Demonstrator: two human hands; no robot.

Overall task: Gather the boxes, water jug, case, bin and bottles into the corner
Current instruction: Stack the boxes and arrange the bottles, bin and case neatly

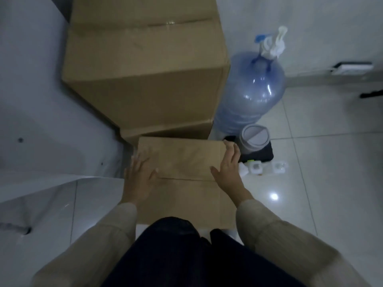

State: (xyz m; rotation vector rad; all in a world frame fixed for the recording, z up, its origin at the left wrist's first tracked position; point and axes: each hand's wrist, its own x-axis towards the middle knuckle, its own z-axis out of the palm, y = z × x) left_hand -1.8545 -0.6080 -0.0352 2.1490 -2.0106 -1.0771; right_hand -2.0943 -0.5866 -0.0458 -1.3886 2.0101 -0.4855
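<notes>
We see both hands flat on top of the small box (182, 175), which sits on the tiled floor (323, 183) right in front of us: left hand (138, 179) spread open at its left edge, right hand (228, 170) open along its right edge, fingers extended, neither clenched. The far end of this box touches the base of a stack of two large boxes (145, 75) standing in the corner against the wall (31, 79). Just right of the stack stands the blue water jug (248, 94) with a pump on its neck. In front of the jug the grey bin (253, 139) stands by a black case (263, 154); small white bottles (257, 167) stand just beside the case on the floor
</notes>
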